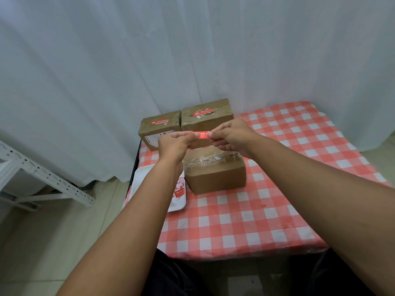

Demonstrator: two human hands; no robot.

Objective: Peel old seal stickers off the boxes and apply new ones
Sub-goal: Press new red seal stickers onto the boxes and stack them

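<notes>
At frame centre the left hand (174,144) and right hand (232,135) pinch the ends of a red sticker (202,135), thin, limp and tacky, best held by its tips, above the near box (214,178) on the desk (267,210).

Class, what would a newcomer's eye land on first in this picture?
First, the red seal sticker stretched between the left hand and right hand, above the nearest box. Then the red-checked tablecloth, and two more boxes at its far edge.
</notes>
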